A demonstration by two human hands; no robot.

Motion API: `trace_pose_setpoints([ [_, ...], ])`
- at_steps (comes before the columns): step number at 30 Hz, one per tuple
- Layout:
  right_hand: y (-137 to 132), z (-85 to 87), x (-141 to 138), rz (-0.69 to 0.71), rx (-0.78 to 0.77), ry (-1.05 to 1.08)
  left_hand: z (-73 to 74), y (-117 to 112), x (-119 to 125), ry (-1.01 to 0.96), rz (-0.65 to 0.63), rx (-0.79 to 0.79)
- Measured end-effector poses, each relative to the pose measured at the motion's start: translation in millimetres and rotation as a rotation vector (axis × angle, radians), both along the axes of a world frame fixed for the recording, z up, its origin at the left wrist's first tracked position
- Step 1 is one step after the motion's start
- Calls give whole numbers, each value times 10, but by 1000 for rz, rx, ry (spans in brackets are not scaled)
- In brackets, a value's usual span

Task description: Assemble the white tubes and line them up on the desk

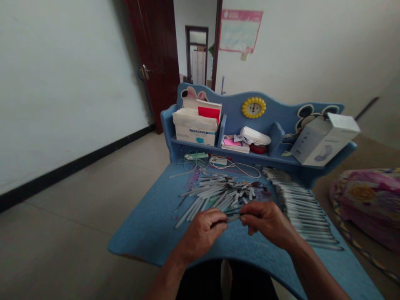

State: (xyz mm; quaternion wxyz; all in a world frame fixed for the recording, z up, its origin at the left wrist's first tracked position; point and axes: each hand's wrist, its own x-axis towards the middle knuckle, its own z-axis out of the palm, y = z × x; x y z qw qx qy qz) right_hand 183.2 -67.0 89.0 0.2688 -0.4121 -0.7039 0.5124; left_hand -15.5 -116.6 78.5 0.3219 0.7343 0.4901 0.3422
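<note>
Left hand (pixel 204 231): one end of a slim stick (pixel 233 218) is being pinched.
Right hand (pixel 267 221): the other end is being pinched.
Slim stick: is being held above the bench (pixel 143 229), near a loose pile of sticks (pixel 214 191).
Right side: a row of sticks (pixel 303 212) is being supported.

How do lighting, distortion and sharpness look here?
Head view: dim, even light without strong glare; apparent wide-angle stretch tilts the dark-red panelled door; fine detail is soft, blurring the slim pale stick between bare left hand and bare right hand.
</note>
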Motion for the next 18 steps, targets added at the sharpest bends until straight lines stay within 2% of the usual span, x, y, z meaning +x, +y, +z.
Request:
trace_pose_setpoints([
  [9,-11,0,46,103,142,-150,-2,-1,16,23,-39,-10],
  [15,-15,-76,27,90,114,-152,-16,8,24,11,-41,-37],
  [18,-3,-69,53,101,149,-128,-15,13,22,0,-26,-54],
])
